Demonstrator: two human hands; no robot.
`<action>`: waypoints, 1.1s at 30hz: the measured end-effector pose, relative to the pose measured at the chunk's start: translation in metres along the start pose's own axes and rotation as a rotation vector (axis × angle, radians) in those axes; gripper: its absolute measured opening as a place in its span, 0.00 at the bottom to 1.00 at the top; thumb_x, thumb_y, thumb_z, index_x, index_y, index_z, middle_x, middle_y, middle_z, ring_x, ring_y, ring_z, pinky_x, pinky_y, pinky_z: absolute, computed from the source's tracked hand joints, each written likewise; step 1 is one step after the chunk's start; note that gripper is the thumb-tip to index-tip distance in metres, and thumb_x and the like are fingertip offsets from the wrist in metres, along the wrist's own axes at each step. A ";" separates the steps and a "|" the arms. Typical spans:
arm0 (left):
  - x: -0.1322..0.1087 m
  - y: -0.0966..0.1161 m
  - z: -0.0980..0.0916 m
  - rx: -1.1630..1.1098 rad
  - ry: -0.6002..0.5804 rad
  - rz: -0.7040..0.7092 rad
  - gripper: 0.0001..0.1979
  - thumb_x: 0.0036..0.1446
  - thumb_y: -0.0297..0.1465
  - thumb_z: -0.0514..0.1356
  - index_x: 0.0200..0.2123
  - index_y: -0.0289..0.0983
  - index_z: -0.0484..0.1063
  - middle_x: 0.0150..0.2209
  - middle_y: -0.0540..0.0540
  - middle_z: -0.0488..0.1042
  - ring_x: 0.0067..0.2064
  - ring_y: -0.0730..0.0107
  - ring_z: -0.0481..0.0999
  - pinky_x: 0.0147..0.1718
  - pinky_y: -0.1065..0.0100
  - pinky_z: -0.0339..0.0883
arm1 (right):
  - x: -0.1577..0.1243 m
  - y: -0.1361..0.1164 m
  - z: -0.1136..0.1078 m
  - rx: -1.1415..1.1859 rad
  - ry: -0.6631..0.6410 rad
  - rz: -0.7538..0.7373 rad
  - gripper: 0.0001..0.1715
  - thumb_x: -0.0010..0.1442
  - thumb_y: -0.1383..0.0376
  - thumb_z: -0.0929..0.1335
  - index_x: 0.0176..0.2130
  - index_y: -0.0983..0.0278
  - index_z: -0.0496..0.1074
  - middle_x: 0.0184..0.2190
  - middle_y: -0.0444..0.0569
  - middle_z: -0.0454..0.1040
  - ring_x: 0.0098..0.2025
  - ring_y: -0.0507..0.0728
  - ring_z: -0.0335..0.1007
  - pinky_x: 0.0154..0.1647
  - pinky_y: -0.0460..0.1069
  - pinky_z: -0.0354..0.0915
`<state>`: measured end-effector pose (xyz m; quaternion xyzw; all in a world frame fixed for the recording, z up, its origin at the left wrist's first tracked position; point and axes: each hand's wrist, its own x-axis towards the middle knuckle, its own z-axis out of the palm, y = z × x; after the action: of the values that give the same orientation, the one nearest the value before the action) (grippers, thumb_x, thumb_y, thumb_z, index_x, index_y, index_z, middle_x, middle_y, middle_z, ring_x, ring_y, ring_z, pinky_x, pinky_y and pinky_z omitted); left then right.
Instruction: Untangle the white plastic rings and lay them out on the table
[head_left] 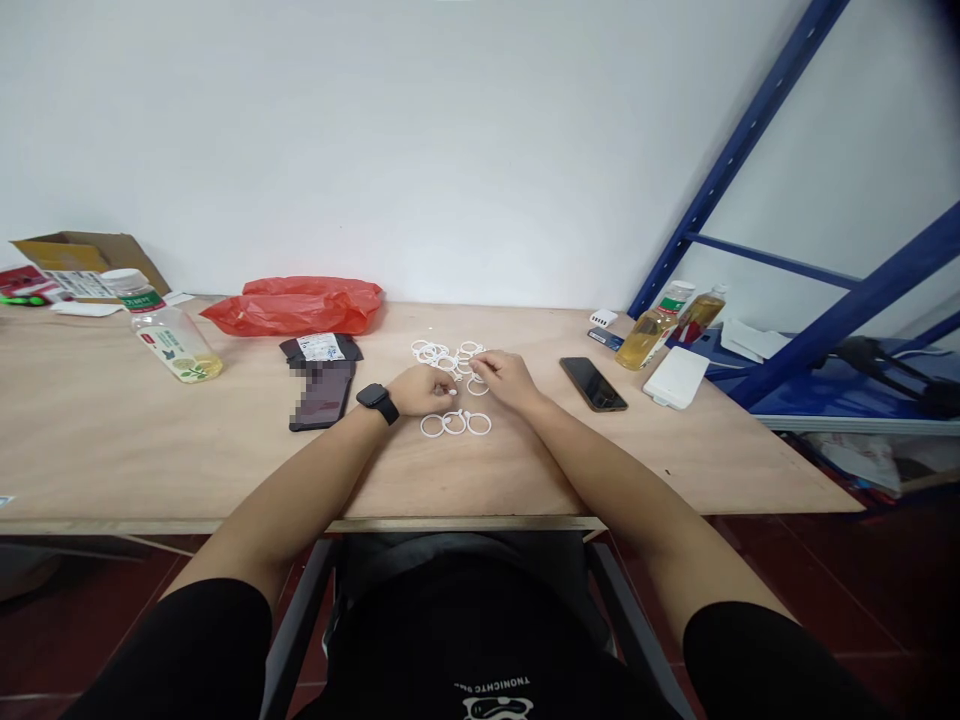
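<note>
A heap of several white plastic rings [448, 356] lies on the wooden table [150, 440]. Closer to me, three rings [455, 424] lie in a row, touching one another. My left hand [421, 389], with a black watch on its wrist, is curled just above that row, its fingers pinched on a small white ring. My right hand [507, 377] is curled beside it at the heap's near edge, fingers pinched on a white ring too. The two hands almost meet.
A black phone [592, 384] and a white power bank [676, 378] lie right of my hands, with two bottles [654, 328] of yellow liquid behind. On the left are a black packet [322, 385], a red bag [296, 305], a bottle [166, 330] and a cardboard box [82, 260]. A blue rack [787, 250] stands at right.
</note>
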<state>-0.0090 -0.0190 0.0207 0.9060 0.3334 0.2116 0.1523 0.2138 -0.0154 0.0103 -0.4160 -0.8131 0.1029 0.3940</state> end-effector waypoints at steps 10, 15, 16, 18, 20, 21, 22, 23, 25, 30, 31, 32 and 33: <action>0.003 0.005 0.010 -0.049 -0.028 0.104 0.16 0.56 0.43 0.62 0.36 0.36 0.80 0.35 0.44 0.78 0.35 0.69 0.75 0.37 0.70 0.66 | 0.000 0.033 -0.023 -0.238 -0.172 -0.015 0.13 0.64 0.64 0.66 0.43 0.62 0.79 0.41 0.52 0.77 0.44 0.57 0.72 0.46 0.49 0.64; 0.003 0.012 0.010 -0.160 -0.076 0.028 0.18 0.53 0.42 0.65 0.41 0.35 0.79 0.33 0.45 0.79 0.30 0.71 0.74 0.30 0.72 0.66 | -0.001 0.021 -0.015 -0.373 -0.273 -0.049 0.23 0.63 0.71 0.65 0.55 0.57 0.74 0.49 0.51 0.74 0.45 0.57 0.72 0.42 0.47 0.63; 0.003 0.013 0.010 -0.181 -0.092 0.019 0.18 0.53 0.42 0.65 0.40 0.34 0.79 0.32 0.45 0.79 0.30 0.71 0.75 0.29 0.72 0.66 | -0.001 0.019 -0.014 -0.402 -0.303 -0.053 0.24 0.62 0.71 0.65 0.55 0.56 0.74 0.50 0.51 0.73 0.44 0.57 0.72 0.41 0.47 0.63; 0.002 0.015 0.010 -0.236 -0.123 -0.012 0.18 0.53 0.42 0.65 0.40 0.34 0.78 0.31 0.46 0.79 0.29 0.71 0.75 0.28 0.72 0.66 | -0.001 0.015 -0.014 -0.448 -0.355 -0.064 0.22 0.63 0.70 0.65 0.54 0.55 0.75 0.50 0.50 0.73 0.44 0.57 0.72 0.40 0.47 0.63; 0.002 0.016 0.011 -0.318 -0.154 -0.046 0.19 0.54 0.43 0.65 0.41 0.34 0.77 0.29 0.47 0.78 0.27 0.72 0.75 0.28 0.72 0.66 | -0.001 0.011 -0.016 -0.475 -0.388 -0.072 0.19 0.65 0.68 0.64 0.52 0.56 0.76 0.49 0.50 0.74 0.45 0.57 0.72 0.40 0.47 0.63; 0.002 0.016 0.012 -0.359 -0.160 -0.055 0.20 0.54 0.43 0.65 0.42 0.34 0.76 0.28 0.47 0.78 0.27 0.72 0.75 0.27 0.72 0.66 | 0.000 0.010 -0.016 -0.481 -0.399 -0.073 0.18 0.65 0.68 0.63 0.51 0.57 0.76 0.48 0.50 0.74 0.46 0.57 0.71 0.41 0.46 0.63; 0.002 0.016 0.013 -0.395 -0.155 -0.058 0.21 0.54 0.43 0.65 0.44 0.34 0.76 0.28 0.48 0.78 0.26 0.72 0.74 0.27 0.72 0.66 | 0.000 0.009 -0.017 -0.483 -0.406 -0.073 0.17 0.66 0.68 0.63 0.50 0.58 0.76 0.48 0.50 0.74 0.47 0.56 0.71 0.41 0.46 0.63; 0.003 0.016 0.014 -0.419 -0.132 -0.055 0.21 0.54 0.43 0.65 0.45 0.34 0.75 0.28 0.48 0.77 0.26 0.73 0.74 0.27 0.72 0.66 | 0.000 0.008 -0.017 -0.483 -0.405 -0.069 0.16 0.66 0.67 0.63 0.49 0.58 0.77 0.48 0.50 0.75 0.48 0.56 0.71 0.42 0.46 0.63; 0.004 0.015 0.015 -0.405 -0.014 -0.043 0.20 0.55 0.42 0.64 0.45 0.34 0.75 0.29 0.49 0.76 0.27 0.74 0.72 0.28 0.71 0.66 | 0.000 0.006 -0.017 -0.474 -0.384 -0.059 0.15 0.66 0.66 0.63 0.48 0.59 0.76 0.48 0.50 0.75 0.49 0.57 0.71 0.43 0.47 0.63; 0.007 0.008 0.013 -0.108 0.371 -0.023 0.14 0.54 0.39 0.65 0.40 0.36 0.77 0.37 0.45 0.75 0.34 0.72 0.72 0.35 0.69 0.67 | -0.001 0.000 -0.010 -0.375 -0.283 -0.089 0.15 0.66 0.65 0.63 0.50 0.60 0.75 0.47 0.51 0.77 0.49 0.57 0.72 0.46 0.49 0.64; 0.007 0.006 0.012 -0.063 0.383 -0.015 0.15 0.54 0.39 0.66 0.42 0.36 0.77 0.39 0.44 0.75 0.35 0.70 0.72 0.37 0.68 0.68 | -0.002 -0.002 -0.008 -0.347 -0.259 -0.103 0.15 0.66 0.65 0.64 0.50 0.61 0.75 0.47 0.51 0.77 0.49 0.57 0.72 0.46 0.49 0.64; 0.007 0.004 0.012 -0.030 0.373 -0.010 0.16 0.53 0.39 0.66 0.43 0.36 0.77 0.40 0.44 0.75 0.36 0.69 0.72 0.38 0.67 0.68 | -0.002 -0.004 -0.006 -0.318 -0.233 -0.118 0.15 0.66 0.66 0.64 0.49 0.61 0.75 0.46 0.51 0.78 0.48 0.57 0.72 0.46 0.49 0.64; 0.007 0.002 0.012 -0.008 0.352 -0.012 0.16 0.53 0.38 0.66 0.43 0.36 0.77 0.40 0.44 0.75 0.36 0.69 0.73 0.39 0.67 0.68 | -0.003 -0.005 -0.004 -0.288 -0.207 -0.134 0.15 0.65 0.66 0.64 0.49 0.61 0.75 0.45 0.51 0.78 0.47 0.57 0.73 0.46 0.49 0.64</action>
<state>0.0023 -0.0176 0.0130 0.8524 0.3595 0.3672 0.0962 0.2149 -0.0217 0.0142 -0.4000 -0.8816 0.0013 0.2506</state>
